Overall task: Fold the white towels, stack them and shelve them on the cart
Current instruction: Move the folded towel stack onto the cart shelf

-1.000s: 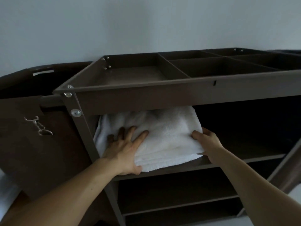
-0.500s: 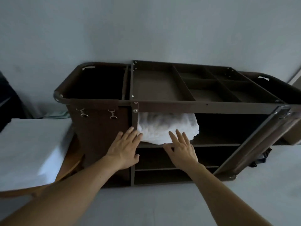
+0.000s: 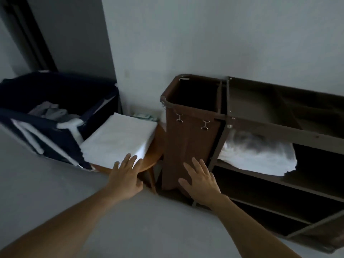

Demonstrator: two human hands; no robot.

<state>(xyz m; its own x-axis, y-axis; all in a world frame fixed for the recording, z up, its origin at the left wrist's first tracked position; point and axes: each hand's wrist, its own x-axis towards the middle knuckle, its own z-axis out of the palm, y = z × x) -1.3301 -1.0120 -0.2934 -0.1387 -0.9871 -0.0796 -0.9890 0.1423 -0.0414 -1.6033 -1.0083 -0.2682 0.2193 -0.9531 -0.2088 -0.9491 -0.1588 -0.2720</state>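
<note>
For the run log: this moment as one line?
folded towels: shelved in cart | left hand: open, at white stack | right hand: open, empty

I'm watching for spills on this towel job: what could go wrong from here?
1. The shelved towels bulge past the front edge of the cart shelf and look loosely folded, so they may slide off.
2. The white stack fills the small wooden table almost to its rim. The open left hand reaching for it has no grip yet, so a nudge could tip it toward the dark bin.
</note>
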